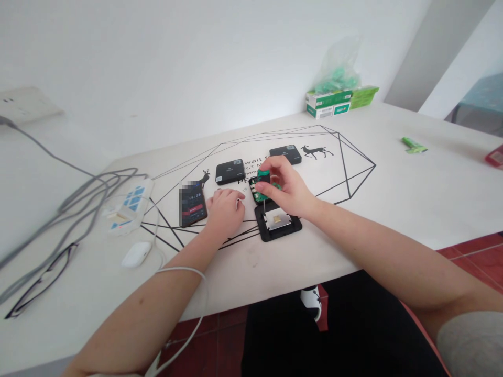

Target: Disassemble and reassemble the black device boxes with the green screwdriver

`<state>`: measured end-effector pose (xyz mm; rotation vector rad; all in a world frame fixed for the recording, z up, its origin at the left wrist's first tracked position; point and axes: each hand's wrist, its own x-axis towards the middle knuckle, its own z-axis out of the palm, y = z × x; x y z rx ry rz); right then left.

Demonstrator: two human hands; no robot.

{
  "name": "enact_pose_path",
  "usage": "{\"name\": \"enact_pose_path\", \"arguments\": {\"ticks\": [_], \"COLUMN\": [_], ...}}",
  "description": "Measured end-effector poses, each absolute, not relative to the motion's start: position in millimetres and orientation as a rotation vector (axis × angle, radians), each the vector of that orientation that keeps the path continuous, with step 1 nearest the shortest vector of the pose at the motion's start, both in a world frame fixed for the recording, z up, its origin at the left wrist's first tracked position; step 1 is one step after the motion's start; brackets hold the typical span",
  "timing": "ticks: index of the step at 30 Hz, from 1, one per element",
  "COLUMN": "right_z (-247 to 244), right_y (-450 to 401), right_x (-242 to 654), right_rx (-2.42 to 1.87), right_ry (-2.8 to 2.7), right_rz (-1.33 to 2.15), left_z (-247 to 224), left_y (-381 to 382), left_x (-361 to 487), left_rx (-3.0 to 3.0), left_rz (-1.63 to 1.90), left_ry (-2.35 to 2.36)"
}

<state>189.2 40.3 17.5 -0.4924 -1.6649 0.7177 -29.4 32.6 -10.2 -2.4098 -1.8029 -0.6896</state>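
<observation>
My right hand [286,183] is closed around the green and black handle of a screwdriver [263,177]. Its thin shaft points down, and the tip is at the left part of a black casing half [293,229] with a silver metal plate [277,219] in it. Just behind lies an opened black box with a green circuit board [257,196], partly covered by the hand. My left hand [227,210] rests palm down on the table, fingers loosely bent and apart, between the phone [193,203] and the circuit board. I see nothing held in it.
Two closed black boxes, one on the left [230,172] and one on the right [285,154], lie farther back. A power strip [131,207], grey cables [92,196], a white earbud case [137,254] and glasses [41,280] occupy the left. Green and white cartons [329,99] stand by the wall.
</observation>
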Motion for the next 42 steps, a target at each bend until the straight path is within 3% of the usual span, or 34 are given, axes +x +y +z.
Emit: {"name": "enact_pose_path", "arguments": {"ticks": [10,18,25,33,42], "right_z": [18.8,21.7,18.8,22.7,19.3], "right_y": [36.1,37.7,40.3,40.2,35.5], "right_x": [193.3,192.3,191.4,197.5,196.8], "right_rx": [-0.433,-0.477,-0.513,-0.454,-0.445], "right_ry": [-1.717,-1.784,-1.632,-1.739,-1.817], "right_rz": [0.730,0.533,0.800,0.501,0.699], "left_z": [-21.5,-11.4,-0.6,-3.9,-0.3], "left_y": [40.3,34.7,31.7,34.9,34.0], "left_x": [-36.4,-29.0,-25.6,-30.7,-29.2], "left_rx": [-2.282,-2.262,-2.291,-2.334,-2.357], "left_rz": [-0.568,-0.354,-0.252,-0.257,-0.239], "left_ry": [-1.853,-1.949,-1.966,-1.912,-1.960]}}
